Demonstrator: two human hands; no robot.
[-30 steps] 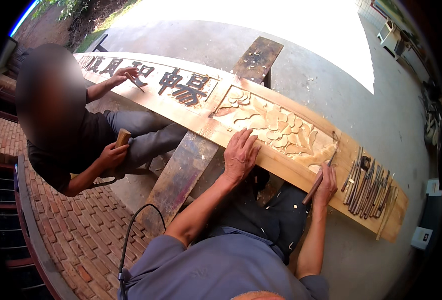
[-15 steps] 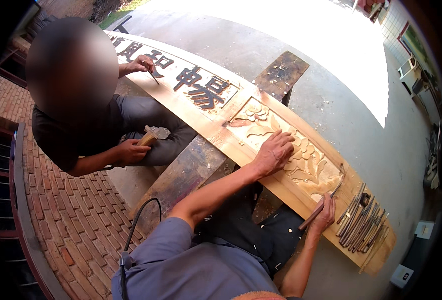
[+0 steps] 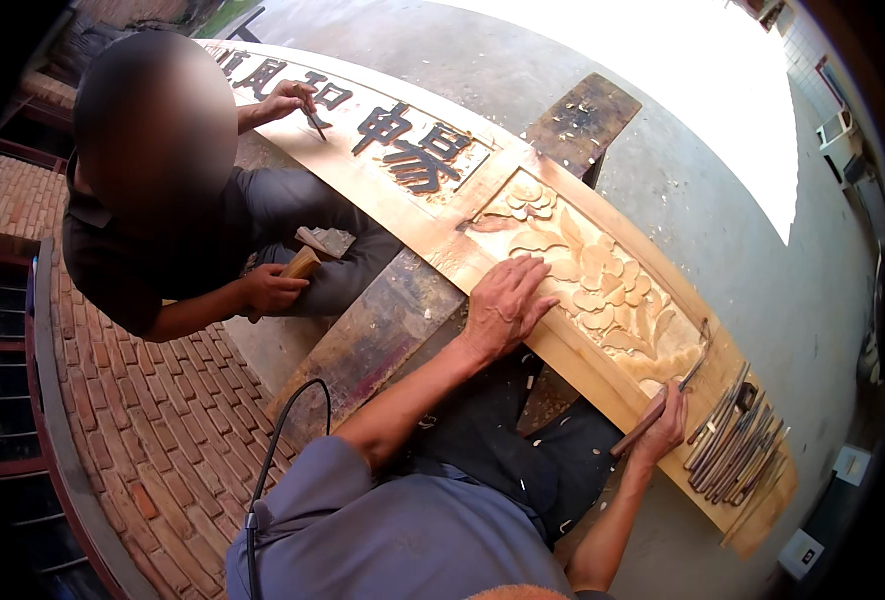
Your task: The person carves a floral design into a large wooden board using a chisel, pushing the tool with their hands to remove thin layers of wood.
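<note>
A long wooden board (image 3: 432, 240) carries a carved relief of flowers and leaves (image 3: 612, 285). My left hand (image 3: 507, 308) lies over the board's near edge beside the relief, fingers stretched out and holding nothing. In my right hand (image 3: 667, 422) is a carving chisel (image 3: 638, 428), gripped by its brown wooden handle. Its thin metal shaft points up and away over the right end of the relief, near the frame's edge. Just right of that hand, several carving tools (image 3: 734, 450) lie side by side on the board.
To the left sits a co-worker (image 3: 152, 240), holding a slim tool (image 3: 314, 122) and a wooden mallet-like tool (image 3: 302, 264) beside dark raised characters (image 3: 417, 150). Bench planks (image 3: 582, 120) support the board. Wood chips dot the board and floor. A black cable (image 3: 262, 450) hangs near my left shoulder.
My left hand has drawn back from the middle of the relief to the board's near edge, its fingers now flatter. My right hand keeps the chisel. The view has shifted slightly.
</note>
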